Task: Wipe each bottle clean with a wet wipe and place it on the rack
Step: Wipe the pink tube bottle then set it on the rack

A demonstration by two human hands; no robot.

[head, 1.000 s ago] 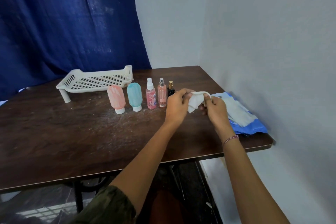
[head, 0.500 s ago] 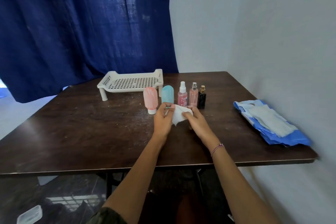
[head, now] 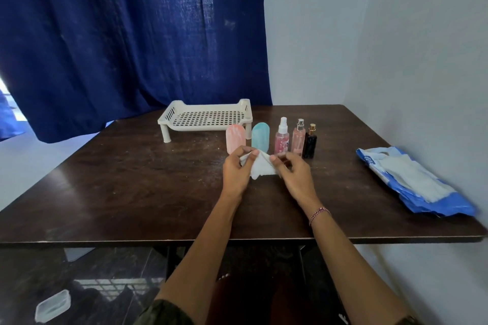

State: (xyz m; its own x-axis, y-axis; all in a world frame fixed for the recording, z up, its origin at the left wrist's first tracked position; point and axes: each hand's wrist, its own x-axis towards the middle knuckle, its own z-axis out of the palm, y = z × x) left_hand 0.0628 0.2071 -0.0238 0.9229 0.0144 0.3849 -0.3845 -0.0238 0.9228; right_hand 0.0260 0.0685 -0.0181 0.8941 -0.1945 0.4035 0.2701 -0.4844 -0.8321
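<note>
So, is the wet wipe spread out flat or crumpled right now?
Crumpled: the wet wipe hangs bunched above the table, pinched between the left hand and the right hand, not laid flat.

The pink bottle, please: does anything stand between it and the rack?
Nothing visible does. The pink bottle stands just in front of the rack, by one of its front legs; the teal bottle is off to the side.

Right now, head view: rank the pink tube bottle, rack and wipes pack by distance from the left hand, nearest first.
1. Pink tube bottle, just behind the left hand.
2. Rack, farther back, slightly left.
3. Wipes pack, far right by the wall.
</note>
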